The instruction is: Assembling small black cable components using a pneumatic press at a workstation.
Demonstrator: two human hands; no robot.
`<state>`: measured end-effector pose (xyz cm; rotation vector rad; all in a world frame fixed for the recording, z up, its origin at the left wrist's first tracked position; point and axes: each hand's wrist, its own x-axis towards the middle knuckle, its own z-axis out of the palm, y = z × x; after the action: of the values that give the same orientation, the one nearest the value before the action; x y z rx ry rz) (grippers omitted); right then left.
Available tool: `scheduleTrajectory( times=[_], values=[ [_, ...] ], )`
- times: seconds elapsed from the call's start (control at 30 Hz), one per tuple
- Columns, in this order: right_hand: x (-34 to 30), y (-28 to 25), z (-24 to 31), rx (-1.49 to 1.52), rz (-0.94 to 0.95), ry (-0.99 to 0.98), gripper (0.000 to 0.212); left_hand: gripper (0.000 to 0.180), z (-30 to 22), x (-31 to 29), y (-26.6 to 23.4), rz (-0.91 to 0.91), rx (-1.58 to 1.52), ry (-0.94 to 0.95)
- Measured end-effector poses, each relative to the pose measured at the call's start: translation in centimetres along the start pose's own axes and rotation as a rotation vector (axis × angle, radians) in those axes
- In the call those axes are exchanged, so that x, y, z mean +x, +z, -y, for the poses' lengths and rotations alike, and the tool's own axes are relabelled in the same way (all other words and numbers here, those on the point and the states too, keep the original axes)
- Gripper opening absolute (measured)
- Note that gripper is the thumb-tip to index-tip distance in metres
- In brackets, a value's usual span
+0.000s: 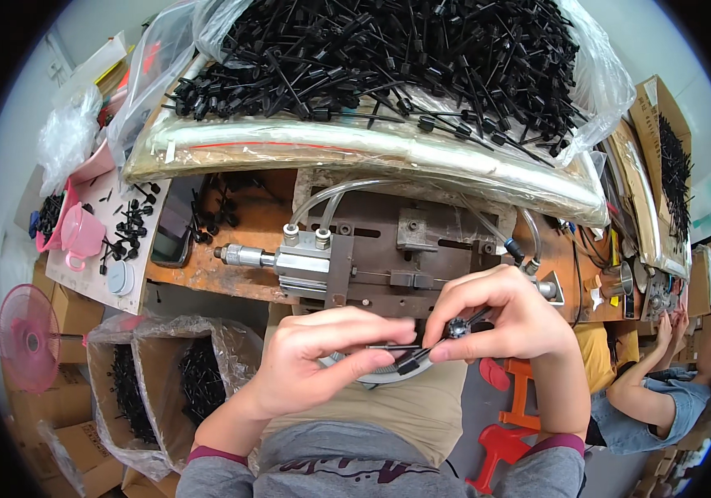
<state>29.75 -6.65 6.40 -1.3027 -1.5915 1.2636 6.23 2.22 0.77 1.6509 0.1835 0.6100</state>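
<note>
The right hand [505,319] pinched black rods [458,328] between thumb and curled fingers near a metal machine [339,270], apparently for steadiness; the left hand [314,353], fingers slightly parted, met their left ends, grip unclear. A heap [397,62] lay far, seemingly within reach.

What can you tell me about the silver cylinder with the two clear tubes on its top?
The silver cylinder looks metallic: a blocky, grooved body with a narrower round section at its left. It lies horizontally at the left end of the dark plate, its right end against an upright dark block. Clear tubes curve up from two top fittings. Neither the left hand nor right hand appears to touch it.
</note>
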Motion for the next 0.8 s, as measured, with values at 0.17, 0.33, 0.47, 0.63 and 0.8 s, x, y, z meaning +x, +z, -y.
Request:
scheduleTrajectory(
  times=[0.17,0.33,0.47,0.63,0.8],
  values=[
    [-2.0,-1.1,-1.0,-0.015,-0.131,0.023,0.015,0.033,-0.9,-0.5,1.1,-0.067,-0.096,-0.169],
    [-4.3,-2.4,-1.3,0.178,-0.520,0.111,0.016,0.035,0.2,-0.6,1.4,-0.108,0.144,-0.010],
    [-5.0,-1.7,-1.9,0.271,-0.636,0.063,0.016,0.034,3.4,-0.4,3.5,-0.206,0.473,0.082],
    [-5.5,0.2,-2.1,0.285,-0.655,-0.007,0.017,0.027,5.6,0.2,4.9,-0.170,0.959,0.238],
    [-5.9,0.9,-2.4,0.238,-0.675,0.001,0.015,0.025,5.3,0.8,6.1,-0.137,1.230,0.295]
  ],
)
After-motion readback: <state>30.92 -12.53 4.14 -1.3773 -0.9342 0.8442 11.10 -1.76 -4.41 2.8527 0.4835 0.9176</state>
